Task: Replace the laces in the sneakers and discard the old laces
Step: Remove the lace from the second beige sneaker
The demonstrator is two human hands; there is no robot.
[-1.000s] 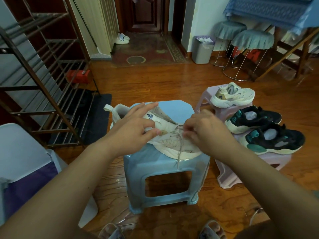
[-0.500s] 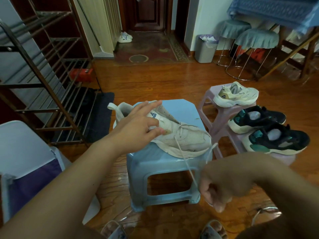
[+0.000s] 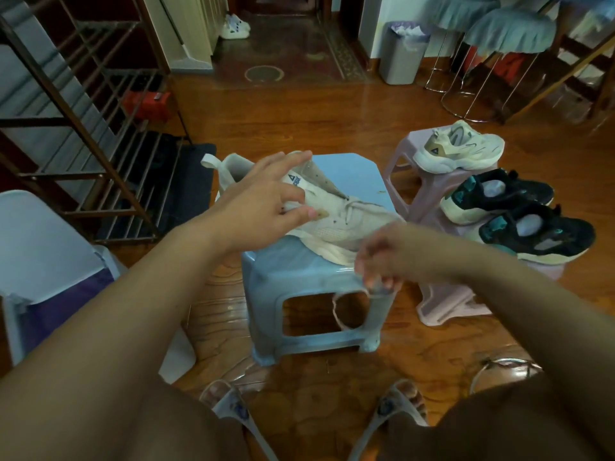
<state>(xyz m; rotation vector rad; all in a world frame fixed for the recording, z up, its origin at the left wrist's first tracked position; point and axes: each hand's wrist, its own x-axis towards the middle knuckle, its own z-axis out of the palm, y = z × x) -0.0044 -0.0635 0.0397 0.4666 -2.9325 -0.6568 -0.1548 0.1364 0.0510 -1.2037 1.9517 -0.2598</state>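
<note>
From my feed the metal shoe rack (image 3: 76, 128) fills the left side, its upper shelves cut off by the frame edge, and a white chair (image 3: 43, 244) below it is only partly in view. At centre stands the blue stool (image 3: 316, 294), and on its top lies the cream sneaker (image 3: 336, 214), toe toward my right, its front end hidden behind the right hand (image 3: 389, 254). The pink stool (image 3: 442, 304) just beside it carries a second cream sneaker (image 3: 461, 148) and two black sneakers (image 3: 499, 194), one partly overlapping the other. A grey bin (image 3: 401, 54) sits far back against the wall. My left hand (image 3: 256, 207) rests on the sneaker's collar, fingers spread and fairly straight, thumb tip against the side panel. The right hand is motion-blurred; its fingers curl downward and seem to pinch the old lace (image 3: 339, 307), which hangs as a thin pale loop in front of the stool's opening, though I cannot tell exactly which fingers hold it. The sneaker's upper eyelets show as bare dots; whether lace remains lower down is hard to make out.
</note>
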